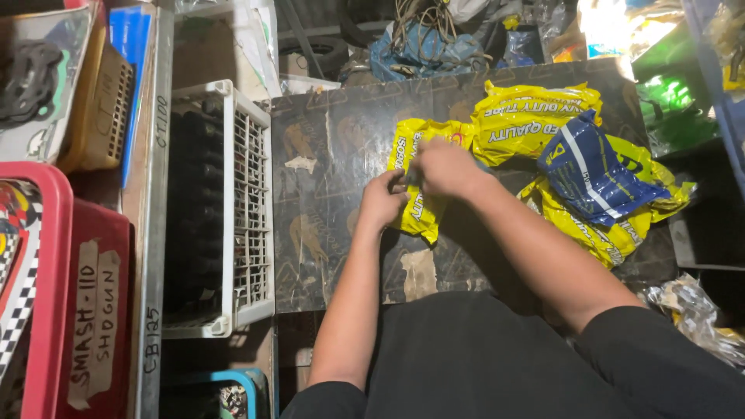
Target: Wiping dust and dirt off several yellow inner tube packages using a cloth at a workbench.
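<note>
Both hands, left hand [382, 200] and right hand [444, 167], pinched a yellow plastic packet [411, 182] on the dark board [326, 194]; pulling hard could have torn its thin film.

A flat yellow plastic packet [415, 182] with white print lies lengthwise on the dark board.
</note>
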